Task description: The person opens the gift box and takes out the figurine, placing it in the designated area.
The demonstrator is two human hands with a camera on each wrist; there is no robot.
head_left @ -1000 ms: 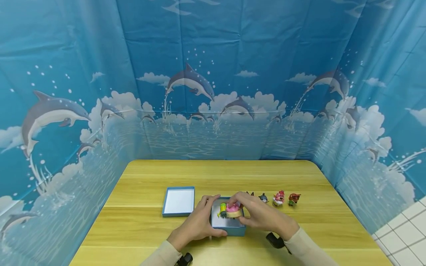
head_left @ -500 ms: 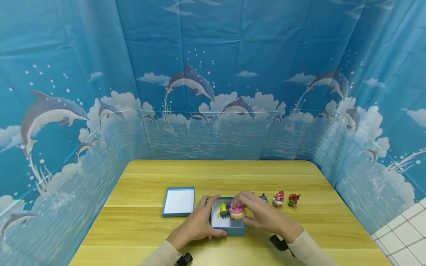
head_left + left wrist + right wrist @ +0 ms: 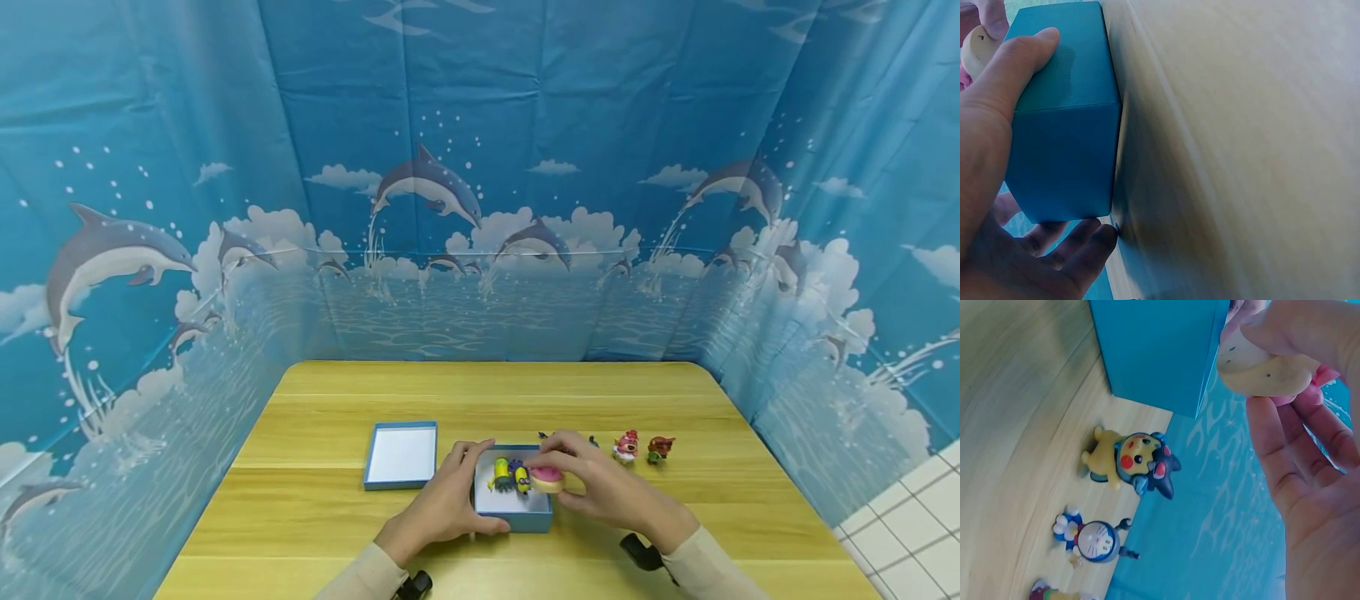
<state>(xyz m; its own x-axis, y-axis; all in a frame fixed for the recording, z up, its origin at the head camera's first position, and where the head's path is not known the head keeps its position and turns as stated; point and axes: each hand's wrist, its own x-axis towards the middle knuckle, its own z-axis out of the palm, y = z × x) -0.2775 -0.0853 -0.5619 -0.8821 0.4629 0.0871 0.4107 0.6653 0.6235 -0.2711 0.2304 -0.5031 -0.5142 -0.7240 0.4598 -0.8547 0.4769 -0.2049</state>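
Head view: on the wooden table (image 3: 480, 400) sits the blue box (image 3: 528, 522), gripped by the left hand (image 3: 442, 500); the right hand (image 3: 603, 483) pinches the pink-topped toy (image 3: 548, 481) by its right rim, where slack fingers could, I reckon, drop it onto the yellow figures (image 3: 502, 472).

Box (image 3: 528, 522) between lid (image 3: 401, 455) and figurines (image 3: 627, 448)
On the surface (image 3: 480, 400), the lid lies left; toys (image 3: 501, 473) lie in the box; the figurines stand right; beyond the far edge hangs a curtain (image 3: 480, 321).

Curtained-off indoor nook: dolphin drapes (image 3: 480, 183), tiled floor (image 3: 911, 529).
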